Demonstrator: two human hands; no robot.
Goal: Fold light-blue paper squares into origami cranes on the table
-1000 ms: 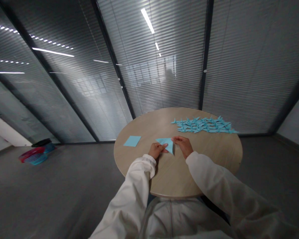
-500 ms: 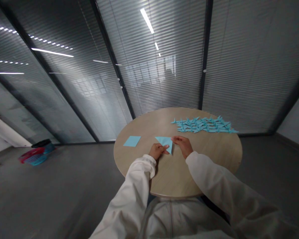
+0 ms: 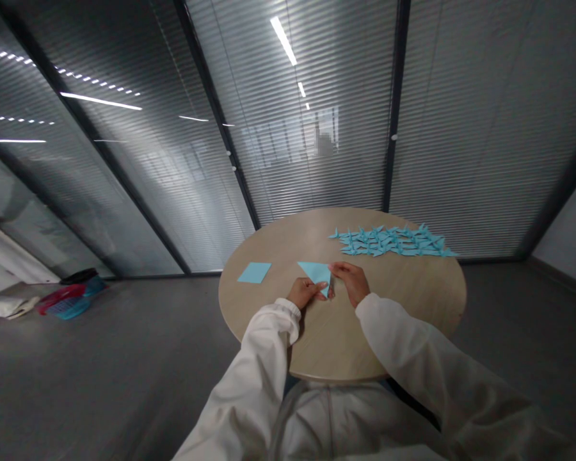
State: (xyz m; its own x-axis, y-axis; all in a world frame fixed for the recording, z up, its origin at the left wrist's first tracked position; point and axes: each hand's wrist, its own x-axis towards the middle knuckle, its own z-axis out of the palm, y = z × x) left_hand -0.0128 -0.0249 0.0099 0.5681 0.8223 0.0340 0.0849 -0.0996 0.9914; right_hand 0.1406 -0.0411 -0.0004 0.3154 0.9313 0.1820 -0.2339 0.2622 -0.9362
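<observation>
Between my hands, just over the round table, is a light blue sheet of origami paper (image 3: 315,271) folded into a triangle, its long point toward the upper left. My left hand (image 3: 307,292) pinches its lower part, with the thumb lying on top. At the paper's upper right corner, the thumb and fingers of my right hand (image 3: 351,280) are closed on the edge. The fingertips under the sheet are partly hidden. A flat stack or sheet of the same blue paper (image 3: 254,273) lies to the left of my hands.
Several folded blue paper cranes (image 3: 393,242) stand in rows at the table's back right. The round wooden table (image 3: 345,346) reaches my lap. Glass panels with blinds (image 3: 317,173) rise behind it. Red and blue baskets (image 3: 70,303) sit on the floor at left.
The folded paper and my right hand have shifted very slightly left. Both hands keep their hold. At the far left, a pale shape has come into view near the baskets.
</observation>
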